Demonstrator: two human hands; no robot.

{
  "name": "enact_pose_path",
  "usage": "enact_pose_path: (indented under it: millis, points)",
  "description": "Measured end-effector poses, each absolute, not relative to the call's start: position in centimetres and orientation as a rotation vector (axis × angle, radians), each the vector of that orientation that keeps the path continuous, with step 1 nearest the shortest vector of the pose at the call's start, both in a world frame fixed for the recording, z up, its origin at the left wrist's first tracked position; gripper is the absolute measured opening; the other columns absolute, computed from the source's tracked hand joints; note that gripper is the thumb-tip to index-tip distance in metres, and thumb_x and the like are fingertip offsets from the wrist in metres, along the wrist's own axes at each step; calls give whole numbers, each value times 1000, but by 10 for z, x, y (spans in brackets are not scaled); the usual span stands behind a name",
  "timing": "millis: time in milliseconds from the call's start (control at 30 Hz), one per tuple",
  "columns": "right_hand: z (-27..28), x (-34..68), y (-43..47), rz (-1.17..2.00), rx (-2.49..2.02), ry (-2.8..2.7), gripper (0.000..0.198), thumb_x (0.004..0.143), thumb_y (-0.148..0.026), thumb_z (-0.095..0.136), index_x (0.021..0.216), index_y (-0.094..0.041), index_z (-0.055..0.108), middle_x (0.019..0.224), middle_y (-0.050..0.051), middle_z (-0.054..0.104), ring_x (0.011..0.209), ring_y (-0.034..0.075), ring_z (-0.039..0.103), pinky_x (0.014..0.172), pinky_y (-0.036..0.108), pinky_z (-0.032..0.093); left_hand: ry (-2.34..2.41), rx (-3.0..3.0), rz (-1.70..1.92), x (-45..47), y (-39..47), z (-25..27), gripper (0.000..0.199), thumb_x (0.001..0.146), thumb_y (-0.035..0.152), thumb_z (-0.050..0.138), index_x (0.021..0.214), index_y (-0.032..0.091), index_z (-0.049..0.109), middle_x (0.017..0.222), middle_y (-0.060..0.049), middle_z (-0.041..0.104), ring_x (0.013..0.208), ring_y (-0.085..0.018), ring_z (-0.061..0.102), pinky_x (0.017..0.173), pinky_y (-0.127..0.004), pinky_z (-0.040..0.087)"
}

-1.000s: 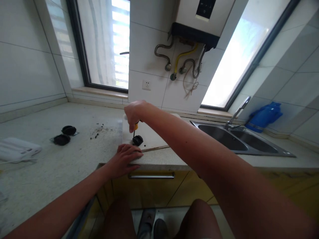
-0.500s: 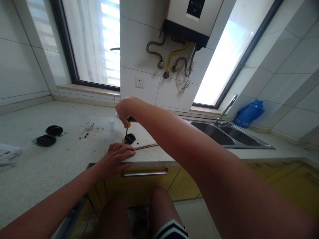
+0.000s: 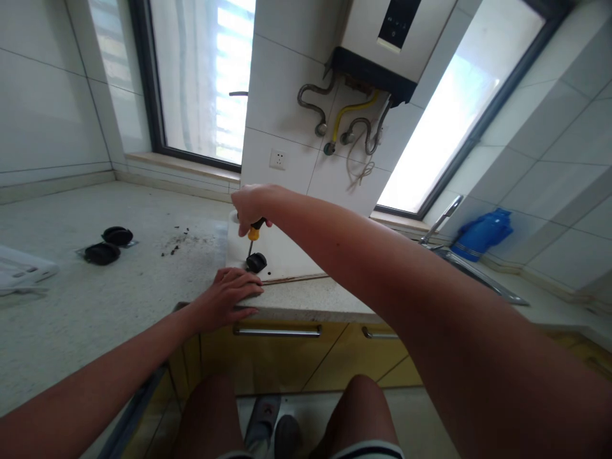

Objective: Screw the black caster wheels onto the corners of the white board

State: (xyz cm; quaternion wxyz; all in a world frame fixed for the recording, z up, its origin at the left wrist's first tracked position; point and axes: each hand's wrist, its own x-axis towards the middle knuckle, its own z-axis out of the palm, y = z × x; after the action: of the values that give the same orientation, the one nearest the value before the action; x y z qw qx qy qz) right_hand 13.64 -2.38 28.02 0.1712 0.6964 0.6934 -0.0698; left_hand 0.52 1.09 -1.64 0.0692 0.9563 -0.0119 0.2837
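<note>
My right hand (image 3: 251,207) is wrapped round the black and yellow handle of a screwdriver (image 3: 254,234). The shaft points down beside a black caster wheel (image 3: 257,262) on a white board (image 3: 296,258); where the tip meets is too small to make out. My left hand (image 3: 230,296) lies flat, fingers stretched, at the board's near left corner, just in front of the caster. A small dark hole shows in the board to the right of the wheel. The board rests on the speckled countertop.
Two loose black casters (image 3: 102,253) lie on the countertop (image 3: 129,306) at left, near dark crumbs (image 3: 176,245). A white plastic object (image 3: 23,271) sits at the far left. A sink (image 3: 482,274) and a blue item (image 3: 482,234) are at right. Drawer handles (image 3: 277,332) line the front below.
The view has tilted and shifted, so more floor and my feet show. My right hand still grips the screwdriver, with more of its yellow part showing. My left hand stays at the board's corner.
</note>
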Motion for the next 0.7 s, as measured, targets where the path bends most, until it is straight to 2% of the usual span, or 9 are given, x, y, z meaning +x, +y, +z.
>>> enact_pose_path:
  millis: [100,233,267,333,400,500,533,600,700]
  points:
    - [285,141,-35,-88,1997,1913,54,89,-43,102,123,-6,80,105,10,80,99,27,79,90,35,67,-39,2858,870,6,11,-17,30,103,39,81,131,32,77,142,-4,79,131,-31,65,113,-46,36]
    - [288,153,-47,-96,2023,2026,50,87,-27,104,125,-9,78,99,3,79,79,14,74,70,23,57,-47,2846,883,7,12,-18,28,105,47,78,130,34,77,141,-3,79,131,-31,65,115,-46,36]
    - [288,156,-50,-72,2040,2061,45,91,-30,101,124,-10,78,99,4,79,76,14,73,67,23,56,-47,2847,881,6,13,-18,28,106,48,77,130,34,77,142,-3,78,131,-31,65,115,-46,36]
    - [288,158,-55,-20,2052,2095,43,103,-49,89,119,-11,79,98,7,81,72,17,74,65,28,55,-48,2849,883,6,14,-19,27,106,50,76,129,34,78,143,-3,78,132,-31,64,115,-47,36]
    - [287,158,-60,41,2047,2106,57,110,-66,72,125,-11,77,105,14,83,79,22,76,69,33,56,-54,2852,891,5,15,-20,26,107,50,75,128,34,78,143,-3,78,131,-31,64,116,-46,36]
    - [287,155,-65,113,2003,2120,62,109,-50,78,152,-8,63,128,19,82,104,28,77,82,33,57,-53,2857,878,5,15,-22,24,107,49,74,125,34,79,143,-4,78,131,-31,63,116,-47,37]
    - [287,155,-66,141,1980,2120,63,108,-46,81,154,-8,61,132,20,80,111,29,76,85,33,57,-50,2857,873,5,15,-22,24,107,49,73,124,33,80,143,-5,78,131,-31,63,117,-47,37]
    - [286,155,-67,223,1978,2105,57,111,-51,76,149,-9,66,135,22,79,118,32,75,88,34,57,-43,2848,874,5,15,-23,23,107,49,72,123,33,80,143,-5,77,132,-32,62,119,-48,38]
    - [284,156,-66,265,2045,2083,62,112,-63,70,146,-11,68,134,23,78,118,33,75,88,34,59,-46,2838,877,6,15,-25,24,107,49,73,124,33,80,143,-6,77,132,-32,62,120,-49,37]
